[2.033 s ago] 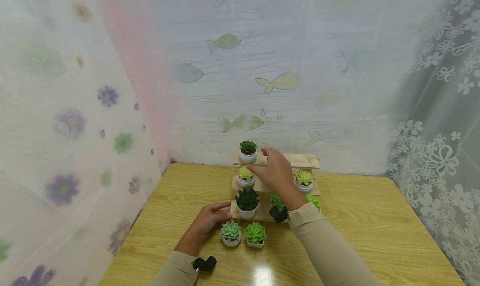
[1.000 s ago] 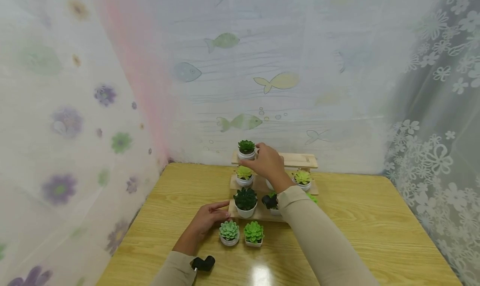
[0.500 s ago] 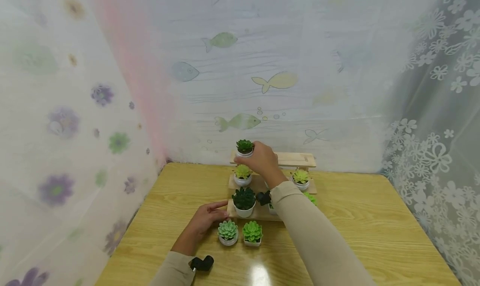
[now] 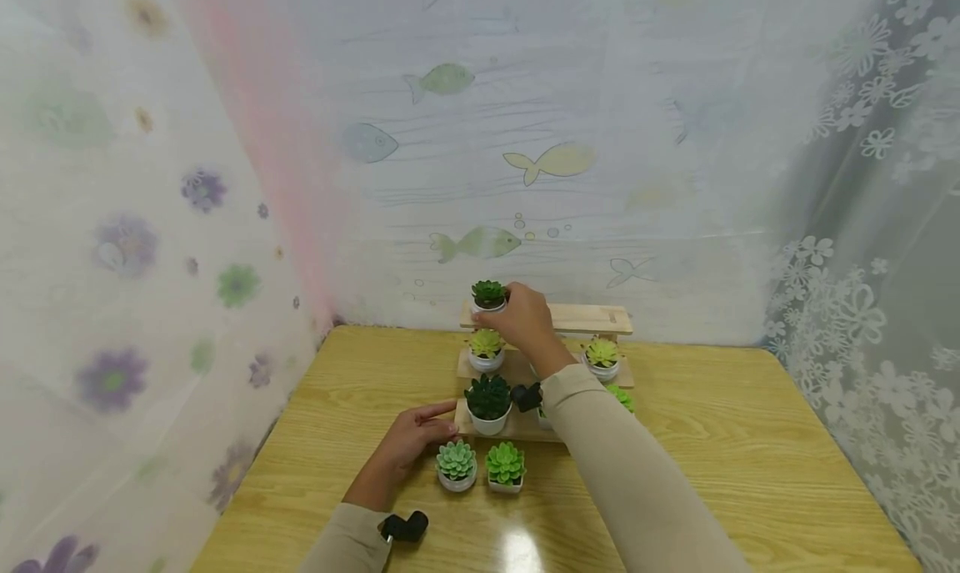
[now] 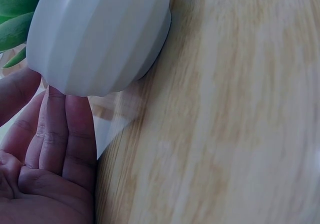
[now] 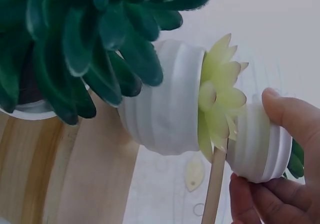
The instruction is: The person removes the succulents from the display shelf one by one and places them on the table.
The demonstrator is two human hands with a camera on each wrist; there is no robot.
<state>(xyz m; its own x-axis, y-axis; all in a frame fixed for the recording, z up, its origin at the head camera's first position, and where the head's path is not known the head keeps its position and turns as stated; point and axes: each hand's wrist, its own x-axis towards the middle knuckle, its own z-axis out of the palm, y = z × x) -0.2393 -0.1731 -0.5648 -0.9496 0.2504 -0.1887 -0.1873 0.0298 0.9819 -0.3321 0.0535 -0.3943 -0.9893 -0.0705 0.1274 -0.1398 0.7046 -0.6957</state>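
Observation:
On the top board of a three-tier wooden plant stand [image 4: 588, 318], at its left end, my right hand [image 4: 527, 321] grips the white pot of a small green succulent [image 4: 488, 293]. The right wrist view shows thumb and fingers on opposite sides of this ribbed white pot [image 6: 259, 146]. My left hand [image 4: 412, 441] rests with extended fingers at the left end of the bottom board. Beside it on that board stands a dark green succulent [image 4: 488, 399]. In the left wrist view the fingers [image 5: 53, 134] reach up to a white pot [image 5: 100, 38] close to the camera.
Yellow-green succulents stand at the left [image 4: 485, 345] and right [image 4: 602, 354] of the middle board. My right forearm partly hides more plants on the bottom board. On the table [image 4: 315, 456] in front sit a pale green succulent [image 4: 456, 463] and a bright green succulent [image 4: 506, 464].
My right hand has moved left from above the middle of the stand and taken hold of the top-left succulent's pot. My left hand has stayed at the bottom board's end.

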